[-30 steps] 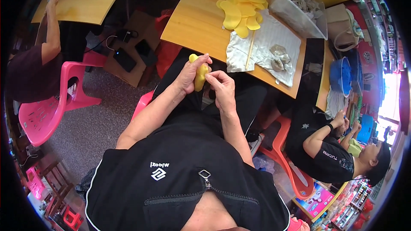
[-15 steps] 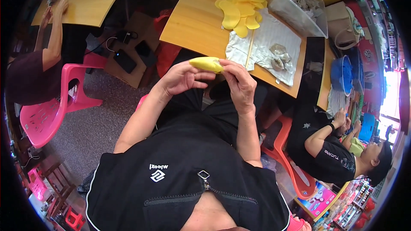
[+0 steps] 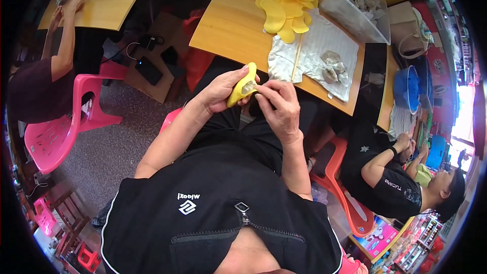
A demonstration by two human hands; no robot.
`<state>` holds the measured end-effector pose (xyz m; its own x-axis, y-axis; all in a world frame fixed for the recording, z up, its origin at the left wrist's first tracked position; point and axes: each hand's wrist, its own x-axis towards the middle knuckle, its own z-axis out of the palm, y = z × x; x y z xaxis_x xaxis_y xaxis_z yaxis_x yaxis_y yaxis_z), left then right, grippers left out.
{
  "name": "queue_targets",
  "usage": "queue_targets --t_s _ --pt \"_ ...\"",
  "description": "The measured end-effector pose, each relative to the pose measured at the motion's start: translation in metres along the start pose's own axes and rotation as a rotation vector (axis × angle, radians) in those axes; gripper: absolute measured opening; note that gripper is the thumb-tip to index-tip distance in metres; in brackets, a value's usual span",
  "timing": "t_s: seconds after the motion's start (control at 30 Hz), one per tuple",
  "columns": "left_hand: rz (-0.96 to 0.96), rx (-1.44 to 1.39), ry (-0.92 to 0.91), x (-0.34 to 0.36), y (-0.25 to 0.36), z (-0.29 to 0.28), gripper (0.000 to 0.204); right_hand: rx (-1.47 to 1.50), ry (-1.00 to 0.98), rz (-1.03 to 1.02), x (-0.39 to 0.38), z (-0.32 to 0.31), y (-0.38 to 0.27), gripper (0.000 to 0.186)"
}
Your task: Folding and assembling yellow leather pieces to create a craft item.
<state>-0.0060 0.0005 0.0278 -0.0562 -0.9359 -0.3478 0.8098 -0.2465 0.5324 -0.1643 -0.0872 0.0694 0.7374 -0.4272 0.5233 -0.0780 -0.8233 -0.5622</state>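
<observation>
Just past yellow piece (image 3: 236, 94), white cloth (image 3: 318, 44)

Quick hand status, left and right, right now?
Left hand: closed around a yellow piece.
Right hand: curled at the piece's open side; whether it grips the edge can't be told.

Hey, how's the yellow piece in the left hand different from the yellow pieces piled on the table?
The held piece shows a pale, whitish patch or opening; the piled pieces look plain yellow and flat. The held piece is raised and tilted in the left hand, while the piled pieces lie overlapping on the table. Both are yellow with rounded outlines.
</observation>
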Motion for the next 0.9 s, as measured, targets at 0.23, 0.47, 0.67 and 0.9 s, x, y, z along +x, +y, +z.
queue_targets --t_s 0.23,0.47,0.67,0.9 --pt "0.173 0.160 0.158 0.004 -0.009 0.004 0.039 -0.118 -0.229 0.188 -0.004 0.014 -0.011 0.026" --pt "0.251 0.139 0.222 0.005 -0.018 -0.003 0.038 0.405 -0.010 0.655 -0.004 0.017 -0.022 0.016" --pt "0.318 0.079 0.243 0.007 -0.019 -0.001 0.034 0.386 0.163 0.603 -0.003 0.027 -0.023 0.020" --pt "0.368 0.111 0.214 0.011 -0.026 -0.008 0.034 0.094 0.003 0.344 -0.015 0.042 -0.008 0.015"
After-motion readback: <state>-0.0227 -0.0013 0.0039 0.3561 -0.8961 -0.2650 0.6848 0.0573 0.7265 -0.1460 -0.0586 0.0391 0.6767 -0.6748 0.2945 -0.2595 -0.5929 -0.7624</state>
